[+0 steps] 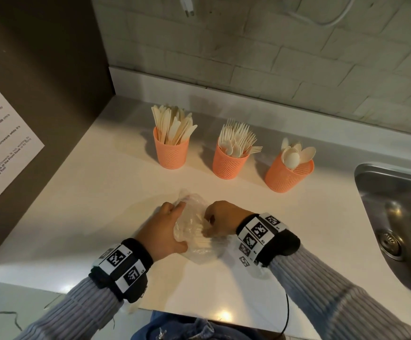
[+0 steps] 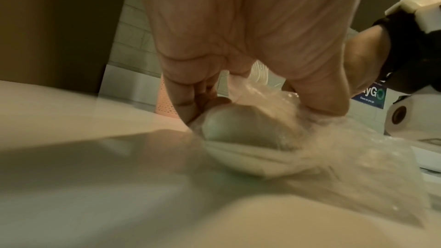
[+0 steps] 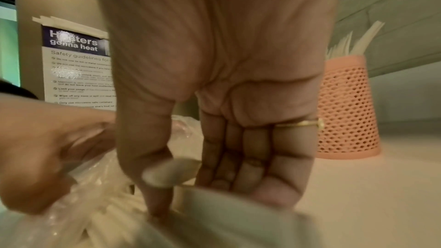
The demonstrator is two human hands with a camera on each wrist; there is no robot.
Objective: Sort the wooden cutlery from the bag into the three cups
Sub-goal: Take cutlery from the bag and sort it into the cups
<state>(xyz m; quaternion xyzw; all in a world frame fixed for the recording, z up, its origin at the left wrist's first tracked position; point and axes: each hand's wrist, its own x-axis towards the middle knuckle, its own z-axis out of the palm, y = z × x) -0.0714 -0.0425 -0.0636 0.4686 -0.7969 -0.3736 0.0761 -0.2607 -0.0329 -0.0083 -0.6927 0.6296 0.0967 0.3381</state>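
Three orange perforated cups stand in a row on the white counter: the left cup (image 1: 171, 153) holds knives, the middle cup (image 1: 229, 165) forks, the right cup (image 1: 286, 177) spoons. A clear plastic bag (image 1: 194, 244) of wooden cutlery lies near me. My left hand (image 1: 178, 227) grips the bag's left side, fingers and thumb curled round it (image 2: 238, 101). My right hand (image 1: 210, 224) reaches into the bag from the right. Its thumb and fingers pinch a pale wooden spoon (image 3: 171, 173) by the bowl. More spoon bowls (image 2: 238, 131) show through the plastic.
A steel sink (image 1: 395, 217) is set into the counter at the right. A dark cabinet side with a printed notice (image 1: 3, 143) walls off the left. A tiled wall runs behind the cups. The counter's front edge lies just under my wrists.
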